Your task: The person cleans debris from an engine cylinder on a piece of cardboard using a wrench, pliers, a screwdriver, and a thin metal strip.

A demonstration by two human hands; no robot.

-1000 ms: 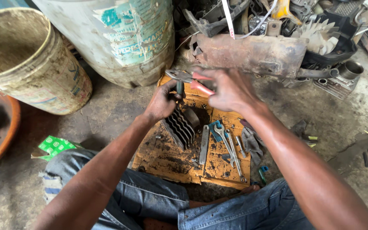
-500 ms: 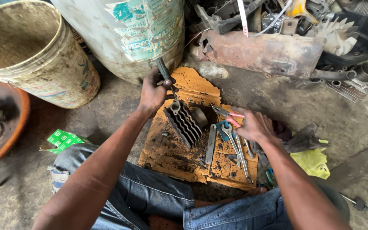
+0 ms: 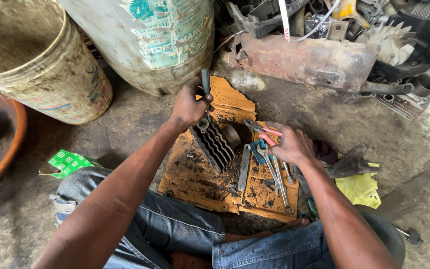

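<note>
My left hand grips the dark handle of a screwdriver, its shaft pointing down at a finned grey engine cylinder. The cylinder lies on an oily orange cardboard sheet. My right hand rests on red-handled pliers at the sheet's right side, fingers curled over the handles. Several wrenches and a flat metal bar lie just below that hand.
A dirty plastic bucket and a big drum stand at the back left. A rusty engine part and scrap fill the back right. A green box lies left, a yellow rag and grey cloth right.
My left hand drew the screwdriver back from the drum toward the cylinder. My right hand came down from above the cylinder and settled with the pliers on the cardboard.
</note>
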